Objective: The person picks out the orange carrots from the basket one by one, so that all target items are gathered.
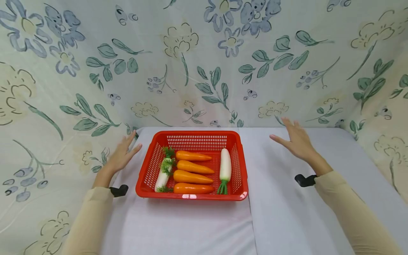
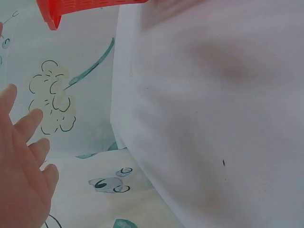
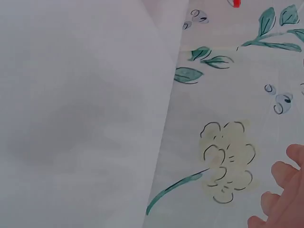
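Note:
A red plastic basket (image 1: 191, 194) stands on the white-covered table in the head view. Inside it, several orange carrots (image 1: 195, 178) lie in a column across the middle. One white radish (image 1: 225, 164) with a green stub rests at the basket's right, and another white radish (image 1: 162, 179) with feathery greens leans along its left. My left hand (image 1: 121, 154) is raised just left of the basket, fingers spread and holding nothing. Farther off, to the basket's right, my right hand (image 1: 296, 141) hovers over the table, likewise spread with nothing in it. Both wrist views show loose, extended fingers.
White cloth (image 1: 287, 212) covers the table, with a seam running front to back right of the basket. A floral curtain (image 1: 204, 71) hangs behind the table and along both sides. A black wrist mount (image 1: 119, 191) juts out at the left sleeve; another (image 1: 305, 180) at the right.

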Available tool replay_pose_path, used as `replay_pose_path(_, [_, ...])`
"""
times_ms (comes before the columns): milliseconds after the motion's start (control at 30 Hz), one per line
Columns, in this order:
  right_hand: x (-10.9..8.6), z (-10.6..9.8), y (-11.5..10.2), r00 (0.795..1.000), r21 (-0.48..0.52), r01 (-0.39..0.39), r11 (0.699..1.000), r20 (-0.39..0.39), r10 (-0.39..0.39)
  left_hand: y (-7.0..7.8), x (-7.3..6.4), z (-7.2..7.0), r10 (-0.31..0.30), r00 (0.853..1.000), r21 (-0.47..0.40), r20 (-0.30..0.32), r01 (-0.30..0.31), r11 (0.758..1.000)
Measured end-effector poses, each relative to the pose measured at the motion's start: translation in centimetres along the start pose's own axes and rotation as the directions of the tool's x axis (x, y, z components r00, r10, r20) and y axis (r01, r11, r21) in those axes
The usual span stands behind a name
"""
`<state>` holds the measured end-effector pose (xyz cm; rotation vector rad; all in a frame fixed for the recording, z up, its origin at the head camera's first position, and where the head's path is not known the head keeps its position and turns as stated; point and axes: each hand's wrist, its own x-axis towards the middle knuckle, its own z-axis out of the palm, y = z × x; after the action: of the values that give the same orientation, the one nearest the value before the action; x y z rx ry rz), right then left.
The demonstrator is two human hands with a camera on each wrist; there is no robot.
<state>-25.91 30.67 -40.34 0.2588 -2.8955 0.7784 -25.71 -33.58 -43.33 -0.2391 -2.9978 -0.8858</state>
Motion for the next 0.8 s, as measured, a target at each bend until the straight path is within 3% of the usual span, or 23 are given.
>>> replay_pose_path(167, [1.2,-0.1,-2.5,0.999,0.105,0.033,0.994,0.013,-0.035,0.4,-0.5,0.3,-0.013,1.0,-0.11,0.025,0.015,0.994])
replay_pose_path(500, [3.2,-0.1,-7.7,0.983,0.225,0.078,0.971,0.142,-0.112,0.5,-1.6,0.9,0.022,0.999,-0.294,0.032,-0.012,0.956])
replay_pose_path(567, [3.5,0.2,-8.6,0.98,0.25,0.096,0.964,0.146,-0.136,0.5,-1.7,1.1,0.035,0.999,-0.349,0.03,-0.022,0.937])
replay_pose_path(733, [4.2,1.2,-10.4,0.971,0.335,0.148,0.931,0.13,-0.201,0.2,-2.0,1.8,0.071,0.997,-0.503,0.041,-0.041,0.863])
replay_pose_path(800, [4.5,1.7,-11.2,0.966,0.386,0.157,0.909,0.133,-0.224,0.2,-2.2,2.1,0.076,0.996,-0.527,0.045,-0.041,0.849])
